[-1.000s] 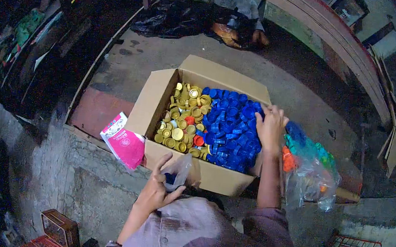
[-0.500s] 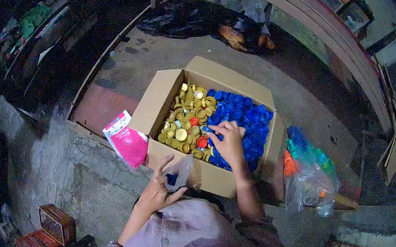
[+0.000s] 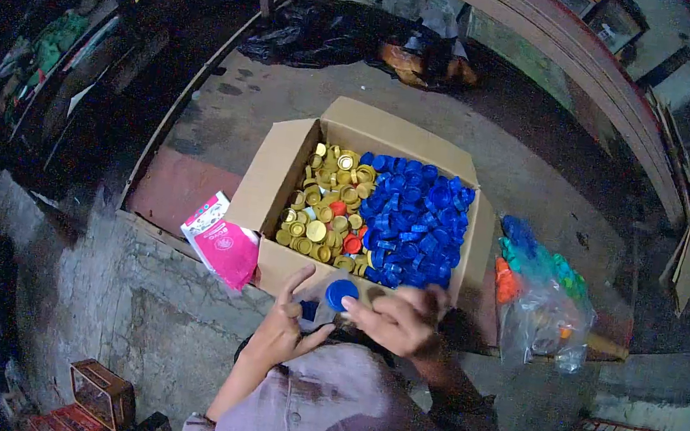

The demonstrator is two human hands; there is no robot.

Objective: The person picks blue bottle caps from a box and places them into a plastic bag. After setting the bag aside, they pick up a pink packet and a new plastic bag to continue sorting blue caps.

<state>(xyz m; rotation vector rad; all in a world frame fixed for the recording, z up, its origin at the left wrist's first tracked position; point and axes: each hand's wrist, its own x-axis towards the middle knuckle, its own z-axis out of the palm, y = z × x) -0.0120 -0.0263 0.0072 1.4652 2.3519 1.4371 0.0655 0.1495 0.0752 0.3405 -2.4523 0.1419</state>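
Observation:
A cardboard box (image 3: 281, 176) sits on the floor, holding several gold caps (image 3: 325, 205) on its left side, several blue caps (image 3: 413, 219) on its right and a couple of red ones (image 3: 349, 242). My left hand (image 3: 281, 332) holds a small clear plastic bag (image 3: 314, 301) in front of the box's near wall. My right hand (image 3: 397, 319) pinches a blue cap (image 3: 342, 293) right at the bag's mouth.
A pink-and-white packet (image 3: 219, 241) leans against the box's left side. A clear bag of mixed coloured caps (image 3: 544, 302) lies right of the box. Black plastic sheeting (image 3: 323, 30) lies beyond on the concrete floor. A small crate (image 3: 103, 396) stands at lower left.
My right hand moved from the box's far right edge into the blue caps, then came back to the small bag holding a blue cap. My left hand stayed put with the bag.

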